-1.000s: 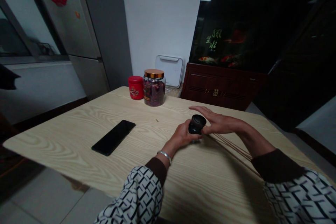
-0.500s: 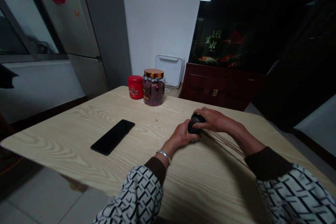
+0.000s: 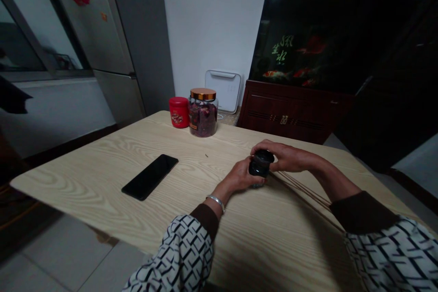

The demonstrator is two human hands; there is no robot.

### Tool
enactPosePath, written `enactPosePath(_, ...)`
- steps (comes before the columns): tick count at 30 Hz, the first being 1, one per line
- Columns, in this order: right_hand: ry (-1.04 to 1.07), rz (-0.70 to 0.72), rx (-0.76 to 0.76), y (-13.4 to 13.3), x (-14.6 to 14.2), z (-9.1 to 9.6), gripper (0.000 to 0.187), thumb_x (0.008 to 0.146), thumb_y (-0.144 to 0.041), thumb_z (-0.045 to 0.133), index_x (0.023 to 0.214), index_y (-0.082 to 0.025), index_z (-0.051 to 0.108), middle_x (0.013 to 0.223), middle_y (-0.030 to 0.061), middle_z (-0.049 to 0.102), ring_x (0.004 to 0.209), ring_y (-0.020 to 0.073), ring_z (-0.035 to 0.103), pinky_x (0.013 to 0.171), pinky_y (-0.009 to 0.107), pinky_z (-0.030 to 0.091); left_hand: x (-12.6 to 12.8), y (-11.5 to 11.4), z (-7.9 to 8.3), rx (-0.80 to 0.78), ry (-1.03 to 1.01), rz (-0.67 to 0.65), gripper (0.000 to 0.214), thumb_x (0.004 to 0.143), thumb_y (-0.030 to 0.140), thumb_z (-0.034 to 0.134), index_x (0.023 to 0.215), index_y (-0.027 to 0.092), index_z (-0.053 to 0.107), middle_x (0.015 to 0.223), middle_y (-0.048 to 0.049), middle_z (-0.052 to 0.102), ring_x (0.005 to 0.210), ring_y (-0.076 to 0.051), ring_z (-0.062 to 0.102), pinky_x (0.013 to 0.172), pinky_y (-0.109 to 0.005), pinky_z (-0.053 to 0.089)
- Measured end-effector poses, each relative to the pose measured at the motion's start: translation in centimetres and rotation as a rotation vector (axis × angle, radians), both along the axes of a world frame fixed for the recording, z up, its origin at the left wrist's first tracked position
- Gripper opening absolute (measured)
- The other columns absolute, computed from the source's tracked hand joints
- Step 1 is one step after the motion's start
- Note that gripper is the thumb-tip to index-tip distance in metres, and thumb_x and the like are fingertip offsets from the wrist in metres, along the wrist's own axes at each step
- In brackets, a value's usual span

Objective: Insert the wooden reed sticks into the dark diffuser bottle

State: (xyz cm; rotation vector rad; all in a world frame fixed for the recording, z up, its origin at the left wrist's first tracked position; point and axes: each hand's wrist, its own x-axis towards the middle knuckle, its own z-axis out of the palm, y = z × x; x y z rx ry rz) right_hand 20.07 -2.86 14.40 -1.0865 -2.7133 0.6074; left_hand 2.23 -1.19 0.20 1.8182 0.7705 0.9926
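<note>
A small black jar with a black lid stands on the pale wooden table. My left hand is wrapped round the jar's body from the left. My right hand is curled over the lid from the right, fingers closed on its rim. Several thin sticks lie on the table just right of the jar, running toward my right sleeve.
A black phone lies face up left of my hands. At the table's far edge stand a red tin and a glass jar with a copper lid. A fridge, a white appliance and a fish tank cabinet stand behind.
My right hand went from lying flat beside the lid to closing over it. The left hand stayed on the jar, and the view shifted slightly.
</note>
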Motion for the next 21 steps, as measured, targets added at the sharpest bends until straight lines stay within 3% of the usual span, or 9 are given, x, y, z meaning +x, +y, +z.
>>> enactPosePath(3,-0.036,-0.038,-0.027,-0.3,0.0,0.0,0.069,0.076,-0.032,0.072,0.139,-0.019,0.048,0.136,0.0128,0.054,0.125,0.0267,0.052,0.107,0.041,0.041,0.0,-0.1,0.2,-0.008,0.009,0.01,0.065,0.064,0.038,0.085,0.119,0.013,0.062,0.106,-0.01,0.07,0.092,-0.022,0.063,0.08,-0.031,0.049)
enactPosePath(6,-0.07,-0.233,0.07,-1.0,-0.3,-0.3,0.093,0.073,-0.054,0.075,0.149,-0.019,0.036,0.146,0.0161,0.046,0.131,0.0305,0.049,0.107,0.042,0.041,-0.1,-0.2,0.2,-0.007,0.019,0.02,0.065,0.064,0.039,0.085,0.119,0.015,0.062,0.104,-0.0087,0.07,0.091,-0.022,0.063,0.079,-0.032,0.05)
enactPosePath(9,-0.212,-0.444,0.217,-1.5,-1.0,-0.5,0.072,0.081,-0.07,0.059,0.13,-0.017,0.056,0.124,0.0173,0.062,0.11,0.0324,0.062,0.092,0.043,0.048,-0.1,-0.2,0.1,-0.008,0.025,0.004,0.062,0.063,0.036,0.085,0.118,0.016,0.062,0.102,-0.0075,0.069,0.092,-0.022,0.063,0.079,-0.032,0.05)
enactPosePath(11,-0.325,-0.499,0.265,-1.6,-1.6,-0.5,0.058,0.086,-0.07,0.053,0.109,-0.017,0.065,0.105,0.0156,0.069,0.094,0.0314,0.066,0.081,0.04,0.048,-0.2,-0.1,0.0,-0.006,0.02,0.007,0.06,0.064,0.035,0.084,0.117,0.017,0.062,0.103,-0.0076,0.068,0.093,-0.022,0.062,0.08,-0.032,0.05)
enactPosePath(13,-0.362,-0.475,0.265,-1.4,-1.9,-0.2,0.046,0.087,-0.061,0.056,0.101,-0.018,0.067,0.099,0.0139,0.07,0.091,0.0297,0.066,0.077,0.037,0.047,-0.2,-0.1,0.0,-0.011,0.017,0.012,0.06,0.063,0.033,0.084,0.118,0.016,0.062,0.102,-0.0078,0.068,0.093,-0.022,0.062,0.08,-0.032,0.05)
enactPosePath(15,-0.316,-0.391,0.229,-1.1,-1.9,0.5,0.036,0.082,-0.046,0.065,0.105,-0.019,0.067,0.102,0.012,0.07,0.094,0.0276,0.065,0.08,0.035,0.047,-0.2,-0.1,0.0,-0.019,0.016,0.012,0.061,0.063,0.031,0.083,0.118,0.016,0.062,0.102,-0.008,0.068,0.092,-0.022,0.062,0.079,-0.031,0.05)
enactPosePath(18,-0.121,-0.247,0.127,-0.8,-1.2,2.0,0.043,0.074,-0.031,0.069,0.115,-0.02,0.063,0.111,0.0097,0.066,0.1,0.025,0.062,0.086,0.035,0.049,-0.2,-0.2,0.2,-0.033,0.013,0.008,0.062,0.063,0.032,0.084,0.118,0.015,0.062,0.102,-0.0087,0.068,0.091,-0.022,0.062,0.078,-0.031,0.05)
enactPosePath(21,0.183,-0.23,-0.012,-1.2,0.1,3.3,0.048,0.075,-0.03,0.069,0.119,-0.021,0.054,0.116,0.0086,0.062,0.101,0.0231,0.062,0.083,0.035,0.051,-0.3,-0.2,0.4,-0.038,0.014,0.001,0.065,0.063,0.036,0.085,0.12,0.016,0.061,0.103,-0.0089,0.069,0.093,-0.022,0.063,0.08,-0.033,0.05)
